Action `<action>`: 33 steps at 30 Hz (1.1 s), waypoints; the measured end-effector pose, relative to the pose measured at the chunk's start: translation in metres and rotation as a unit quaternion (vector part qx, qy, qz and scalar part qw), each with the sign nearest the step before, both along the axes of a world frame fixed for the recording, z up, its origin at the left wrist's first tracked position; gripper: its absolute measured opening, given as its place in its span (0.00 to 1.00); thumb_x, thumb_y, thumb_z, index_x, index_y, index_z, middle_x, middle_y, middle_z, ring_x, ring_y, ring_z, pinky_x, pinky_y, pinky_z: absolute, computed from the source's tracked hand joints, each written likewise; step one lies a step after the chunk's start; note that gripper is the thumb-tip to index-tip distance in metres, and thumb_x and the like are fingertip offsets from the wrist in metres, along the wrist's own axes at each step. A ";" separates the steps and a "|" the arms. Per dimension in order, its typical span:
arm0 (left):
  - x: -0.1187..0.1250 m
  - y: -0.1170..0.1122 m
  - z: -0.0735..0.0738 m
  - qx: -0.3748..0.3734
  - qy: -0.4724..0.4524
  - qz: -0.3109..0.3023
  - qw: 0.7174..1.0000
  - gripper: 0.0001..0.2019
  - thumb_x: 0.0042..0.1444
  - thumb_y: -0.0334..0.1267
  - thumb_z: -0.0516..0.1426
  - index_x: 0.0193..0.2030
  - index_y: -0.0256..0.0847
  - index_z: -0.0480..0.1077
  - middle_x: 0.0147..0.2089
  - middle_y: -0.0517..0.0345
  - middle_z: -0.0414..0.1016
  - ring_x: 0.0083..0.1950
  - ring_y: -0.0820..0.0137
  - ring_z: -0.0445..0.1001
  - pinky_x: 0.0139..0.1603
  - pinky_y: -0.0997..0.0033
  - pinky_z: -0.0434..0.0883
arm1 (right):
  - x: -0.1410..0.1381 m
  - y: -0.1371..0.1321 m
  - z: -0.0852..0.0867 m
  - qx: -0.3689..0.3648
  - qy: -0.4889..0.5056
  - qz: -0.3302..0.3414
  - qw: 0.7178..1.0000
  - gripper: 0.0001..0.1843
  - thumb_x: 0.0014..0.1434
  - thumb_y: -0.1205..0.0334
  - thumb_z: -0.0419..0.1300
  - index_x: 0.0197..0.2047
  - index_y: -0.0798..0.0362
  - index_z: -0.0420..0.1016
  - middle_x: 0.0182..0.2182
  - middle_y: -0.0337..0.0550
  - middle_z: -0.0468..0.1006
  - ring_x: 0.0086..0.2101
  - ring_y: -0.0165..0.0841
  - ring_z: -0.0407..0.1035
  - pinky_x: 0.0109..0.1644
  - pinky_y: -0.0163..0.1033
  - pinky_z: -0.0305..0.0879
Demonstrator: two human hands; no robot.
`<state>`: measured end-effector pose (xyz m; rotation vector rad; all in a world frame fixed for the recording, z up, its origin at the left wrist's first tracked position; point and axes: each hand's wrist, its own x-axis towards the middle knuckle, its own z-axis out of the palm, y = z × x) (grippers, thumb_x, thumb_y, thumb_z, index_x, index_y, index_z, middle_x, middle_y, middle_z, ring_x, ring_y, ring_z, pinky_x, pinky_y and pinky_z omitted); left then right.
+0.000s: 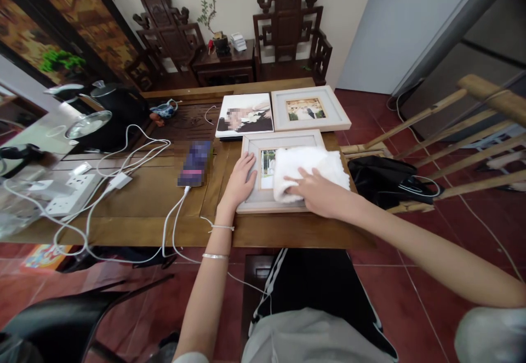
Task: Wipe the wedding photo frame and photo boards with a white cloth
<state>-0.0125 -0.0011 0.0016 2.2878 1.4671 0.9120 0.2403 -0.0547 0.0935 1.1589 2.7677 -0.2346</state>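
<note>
A light wooden picture frame (250, 201) lies flat near the table's front edge, a small photo partly showing in its middle. My left hand (239, 181) rests on the frame's left border, its fingers stretched out and the thumb lying on the inner border. Over the frame's right half is a folded white cloth (310, 160). My right hand (318, 190) presses on this cloth and holds it against the frame, with some fingertips sunk in its folds. The cloth hides part of the photo and the right border.
Behind lie a second picture frame (339, 112) and a white-edged photo panel (244, 113). To the left are a phone (194, 163) on a cable, a power strip (74, 193), loose white cables and a black kettle (117, 97). A bamboo chair (435, 149) with a black bag (382, 179) stands right.
</note>
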 end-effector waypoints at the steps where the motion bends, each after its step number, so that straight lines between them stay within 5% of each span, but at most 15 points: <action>1: 0.000 0.000 0.000 0.001 0.001 0.000 1.000 0.23 0.65 0.38 0.50 0.66 0.40 0.64 0.70 0.48 0.63 0.75 0.59 0.53 0.74 0.47 0.53 | 0.002 -0.011 0.007 -0.020 0.009 0.017 1.000 0.38 0.50 0.83 0.49 0.61 0.49 0.74 0.65 0.49 0.68 0.61 0.54 0.62 0.59 0.60 0.62; 5: 0.000 0.001 -0.002 0.002 0.000 0.000 1.000 0.22 0.65 0.38 0.50 0.66 0.40 0.64 0.70 0.48 0.63 0.75 0.59 0.54 0.74 0.47 0.53 | 0.005 -0.039 0.021 -0.075 0.053 0.084 0.992 0.37 0.50 0.83 0.49 0.59 0.47 0.75 0.58 0.48 0.75 0.58 0.47 0.67 0.57 0.50 0.66; 10: -0.001 0.002 -0.003 0.003 0.001 -0.002 1.000 0.23 0.65 0.38 0.50 0.66 0.40 0.64 0.71 0.48 0.62 0.75 0.59 0.53 0.74 0.47 0.52 | -0.008 -0.032 -0.001 -0.038 0.062 0.080 0.994 0.39 0.50 0.83 0.49 0.62 0.48 0.72 0.70 0.45 0.59 0.67 0.54 0.52 0.63 0.64 0.58; 15: -0.001 0.002 -0.003 -0.003 0.000 -0.005 1.000 0.23 0.65 0.38 0.50 0.66 0.39 0.64 0.71 0.47 0.62 0.75 0.59 0.53 0.75 0.46 0.52 | -0.014 0.029 -0.029 0.043 0.047 0.012 0.998 0.40 0.50 0.83 0.48 0.65 0.53 0.68 0.72 0.47 0.52 0.69 0.58 0.43 0.66 0.71 0.47; 20: -0.001 0.002 -0.003 0.000 -0.003 -0.005 1.000 0.22 0.66 0.37 0.50 0.66 0.39 0.64 0.70 0.47 0.62 0.75 0.59 0.53 0.74 0.47 0.52 | -0.010 0.103 -0.033 0.135 0.097 -0.048 0.985 0.40 0.51 0.82 0.48 0.66 0.54 0.64 0.74 0.47 0.45 0.70 0.58 0.40 0.66 0.71 0.48; 23: -0.001 0.001 -0.003 -0.001 -0.001 -0.003 1.000 0.22 0.66 0.37 0.50 0.66 0.39 0.64 0.71 0.47 0.62 0.75 0.60 0.53 0.74 0.48 0.53 | -0.013 0.123 -0.035 0.141 0.069 -0.047 0.986 0.38 0.52 0.82 0.49 0.66 0.54 0.64 0.73 0.49 0.49 0.69 0.62 0.39 0.64 0.76 0.45; 27: 0.000 0.002 -0.002 -0.003 0.003 -0.003 1.000 0.23 0.66 0.38 0.50 0.66 0.37 0.64 0.70 0.46 0.62 0.75 0.59 0.53 0.75 0.48 0.52 | -0.020 0.100 -0.036 0.109 0.023 -0.011 0.994 0.38 0.52 0.82 0.50 0.66 0.52 0.66 0.72 0.50 0.52 0.69 0.64 0.39 0.62 0.78 0.44; 33: 0.000 0.001 -0.001 -0.005 0.005 -0.006 1.000 0.23 0.65 0.38 0.50 0.66 0.37 0.63 0.71 0.45 0.62 0.75 0.58 0.52 0.75 0.47 0.52 | -0.017 0.019 -0.011 -0.014 0.005 0.034 0.999 0.40 0.51 0.82 0.48 0.64 0.49 0.69 0.70 0.46 0.57 0.67 0.60 0.48 0.61 0.73 0.53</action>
